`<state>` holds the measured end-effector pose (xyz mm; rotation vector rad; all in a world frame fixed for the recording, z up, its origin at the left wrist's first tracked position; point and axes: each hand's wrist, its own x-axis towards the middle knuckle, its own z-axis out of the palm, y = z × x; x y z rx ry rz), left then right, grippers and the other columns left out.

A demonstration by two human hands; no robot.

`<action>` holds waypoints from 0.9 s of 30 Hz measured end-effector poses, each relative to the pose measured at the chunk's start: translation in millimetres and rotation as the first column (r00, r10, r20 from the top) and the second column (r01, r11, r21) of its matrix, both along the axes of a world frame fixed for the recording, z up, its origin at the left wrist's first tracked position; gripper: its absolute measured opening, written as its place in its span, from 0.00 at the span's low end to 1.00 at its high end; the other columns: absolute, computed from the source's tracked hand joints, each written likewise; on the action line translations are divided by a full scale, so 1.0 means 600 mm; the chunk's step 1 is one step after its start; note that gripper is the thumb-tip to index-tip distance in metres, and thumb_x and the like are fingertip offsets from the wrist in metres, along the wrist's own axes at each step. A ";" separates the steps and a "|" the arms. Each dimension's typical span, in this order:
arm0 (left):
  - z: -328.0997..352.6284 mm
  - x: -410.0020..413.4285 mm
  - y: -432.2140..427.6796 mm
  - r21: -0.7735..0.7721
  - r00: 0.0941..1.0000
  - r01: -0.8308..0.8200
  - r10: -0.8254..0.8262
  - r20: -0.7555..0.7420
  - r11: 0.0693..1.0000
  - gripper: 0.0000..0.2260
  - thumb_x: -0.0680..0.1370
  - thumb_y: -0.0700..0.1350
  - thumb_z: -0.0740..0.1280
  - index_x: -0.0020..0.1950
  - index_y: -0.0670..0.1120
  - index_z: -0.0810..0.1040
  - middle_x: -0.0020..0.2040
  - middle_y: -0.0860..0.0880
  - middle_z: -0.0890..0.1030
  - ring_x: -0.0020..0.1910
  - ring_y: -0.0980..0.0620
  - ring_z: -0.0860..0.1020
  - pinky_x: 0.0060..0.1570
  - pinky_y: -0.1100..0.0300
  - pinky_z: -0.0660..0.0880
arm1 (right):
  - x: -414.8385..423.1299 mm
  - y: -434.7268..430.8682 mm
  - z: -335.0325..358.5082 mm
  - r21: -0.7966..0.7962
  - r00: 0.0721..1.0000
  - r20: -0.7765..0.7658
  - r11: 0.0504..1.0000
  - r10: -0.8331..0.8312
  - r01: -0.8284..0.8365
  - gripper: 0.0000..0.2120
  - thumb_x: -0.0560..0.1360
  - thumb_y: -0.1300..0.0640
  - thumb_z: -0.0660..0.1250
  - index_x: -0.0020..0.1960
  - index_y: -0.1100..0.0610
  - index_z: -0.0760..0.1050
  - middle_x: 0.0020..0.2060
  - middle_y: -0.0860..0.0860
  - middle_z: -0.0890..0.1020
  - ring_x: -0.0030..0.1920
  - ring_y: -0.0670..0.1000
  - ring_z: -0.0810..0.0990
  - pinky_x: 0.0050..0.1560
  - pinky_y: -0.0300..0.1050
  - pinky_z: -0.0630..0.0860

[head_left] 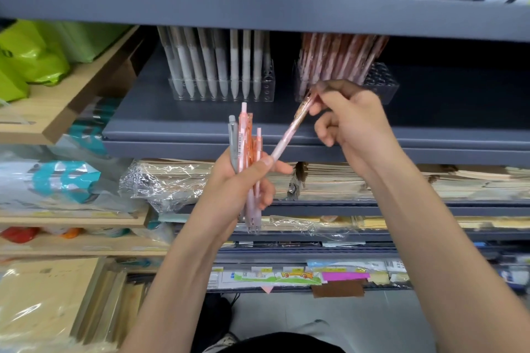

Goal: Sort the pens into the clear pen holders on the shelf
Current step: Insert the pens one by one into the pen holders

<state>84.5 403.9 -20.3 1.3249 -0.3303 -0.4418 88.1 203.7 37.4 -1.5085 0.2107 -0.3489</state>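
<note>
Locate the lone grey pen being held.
Head view, centre: the grey pen stands on the left edge of the pink pen bundle gripped in the left hand.

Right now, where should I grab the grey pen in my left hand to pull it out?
Pinch the grey pen by its top end, coming from above and the left. That end stands clear above the left hand; pink pens crowd its right, and the hand covers its lower barrel.

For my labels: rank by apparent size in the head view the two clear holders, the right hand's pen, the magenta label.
1. Grey-pen holder and pink-pen holder: alike, unranked.
2. Pink pen, though nearer the camera.
3. Magenta label.
</note>
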 end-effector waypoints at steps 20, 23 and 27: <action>0.015 -0.028 -0.121 -0.073 0.999 -0.016 0.013 -0.050 0.997 0.13 0.82 0.47 0.64 0.64 0.42 0.69 0.54 0.44 0.86 0.30 0.50 0.82 0.30 0.60 0.78 | -0.036 -0.181 0.033 0.129 0.904 0.251 0.938 -0.345 0.322 0.08 0.73 0.71 0.66 0.51 0.64 0.77 0.38 0.54 0.84 0.37 0.54 0.84 0.44 0.46 0.81; 0.016 -0.031 -0.125 -0.062 0.999 -0.025 0.023 -0.034 0.998 0.11 0.81 0.49 0.65 0.58 0.43 0.75 0.54 0.44 0.86 0.31 0.49 0.83 0.31 0.60 0.79 | -0.023 -0.207 0.025 0.202 0.821 0.363 0.898 -0.440 0.392 0.08 0.71 0.71 0.63 0.49 0.65 0.74 0.37 0.56 0.83 0.39 0.55 0.82 0.45 0.49 0.81; 0.017 -0.034 -0.129 -0.072 0.998 -0.062 0.061 -0.020 0.995 0.10 0.81 0.50 0.65 0.53 0.44 0.79 0.54 0.45 0.86 0.29 0.50 0.82 0.30 0.60 0.79 | 0.003 -0.220 0.007 0.223 0.763 0.420 0.871 -0.491 0.438 0.07 0.73 0.72 0.60 0.47 0.62 0.71 0.36 0.52 0.82 0.39 0.56 0.81 0.46 0.51 0.80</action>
